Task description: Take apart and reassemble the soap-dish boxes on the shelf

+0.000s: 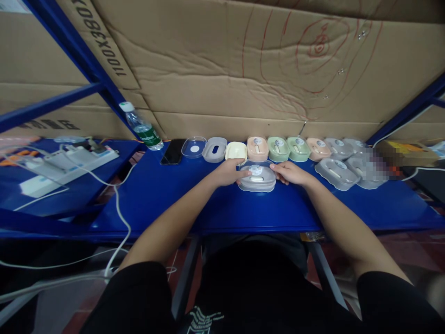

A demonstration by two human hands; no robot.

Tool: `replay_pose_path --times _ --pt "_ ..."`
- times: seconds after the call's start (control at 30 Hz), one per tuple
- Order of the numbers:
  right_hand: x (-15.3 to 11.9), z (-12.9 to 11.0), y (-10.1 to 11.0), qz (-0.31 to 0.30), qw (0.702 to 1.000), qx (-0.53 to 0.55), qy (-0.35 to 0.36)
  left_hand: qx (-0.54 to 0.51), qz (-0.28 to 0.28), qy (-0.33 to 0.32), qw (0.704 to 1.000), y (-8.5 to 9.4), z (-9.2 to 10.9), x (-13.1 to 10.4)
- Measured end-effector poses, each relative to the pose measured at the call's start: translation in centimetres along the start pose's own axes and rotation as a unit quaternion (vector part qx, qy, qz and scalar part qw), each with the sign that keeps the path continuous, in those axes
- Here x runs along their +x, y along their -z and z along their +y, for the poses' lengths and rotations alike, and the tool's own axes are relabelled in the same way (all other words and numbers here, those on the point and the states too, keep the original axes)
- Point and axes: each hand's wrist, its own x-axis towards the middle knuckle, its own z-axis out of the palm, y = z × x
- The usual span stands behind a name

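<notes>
A grey box with a clear lid and a round sticker (257, 181) rests on the blue table (222, 211), held from both sides. My left hand (231, 172) grips its left edge, the fingers reaching over the lid. On the opposite side, my right hand (290, 173) has its thumb on the lid's upper right corner and its fingers around the edge. Just behind the box stands a cream container (236, 150). A grey tray with an oval hole (214, 150) and a clear lid (194, 147) lie to the left of that.
Peach (257, 148), green (278, 149) and grey boxes (337, 173) line the table's back and right. A phone (173, 152) and a water bottle (145, 131) are at the back left. A power strip (69, 169) with white cables lies farther left. Cardboard (208, 60) rises behind.
</notes>
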Motion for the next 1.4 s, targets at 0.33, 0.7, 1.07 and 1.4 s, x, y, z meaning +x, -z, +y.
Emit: replay_pose_path --times 0.33,0.7,1.07,1.4 --pt "-0.3 -0.3 0.1 -0.014 0.999 -0.033 -0.01 0.011 -0.063 -0.016 0.998 0.4 -0.8 0.4" --pt "-0.5 -0.4 0.3 -0.036 0.997 -0.066 -0.017 0.025 -0.083 -0.018 0.996 0.3 -1.3 0.7" --pt "-0.5 -0.5 0.3 -0.016 0.997 -0.069 0.008 0.099 -0.051 -0.023 0.993 0.4 -0.8 0.3" --pt "0.0 -0.1 0.9 0.077 0.989 -0.12 0.047 0.097 -0.067 -0.014 0.993 0.0 -1.0 0.5"
